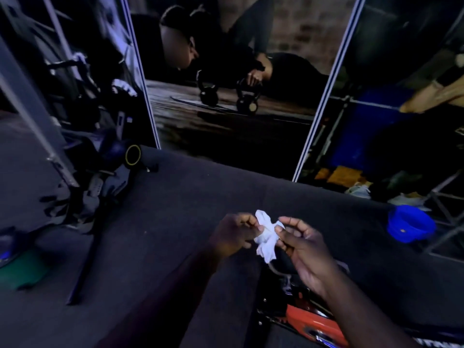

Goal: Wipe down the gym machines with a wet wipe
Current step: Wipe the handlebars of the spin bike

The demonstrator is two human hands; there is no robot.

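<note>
Crumpled wet wipe [266, 238] hangs between the hands, left hand [234, 236] and right hand [302, 246] each pinching it. Red-cased machine [306, 320] lies just below, nearer the right hand.

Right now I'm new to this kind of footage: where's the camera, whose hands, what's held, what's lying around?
There is one picture, from a wide-angle camera worn on a person's head, looking forward and down. No robot: the left hand and right hand are the person's own, bare. Both pinch a crumpled white wipe between them, above a dark grey surface. A blue bowl-shaped thing sits to the right, and a red-orange machine part shows at the bottom edge. Behind stands a large picture of someone with kettlebells. The room is dim, so finer detail is hard to tell.
</note>
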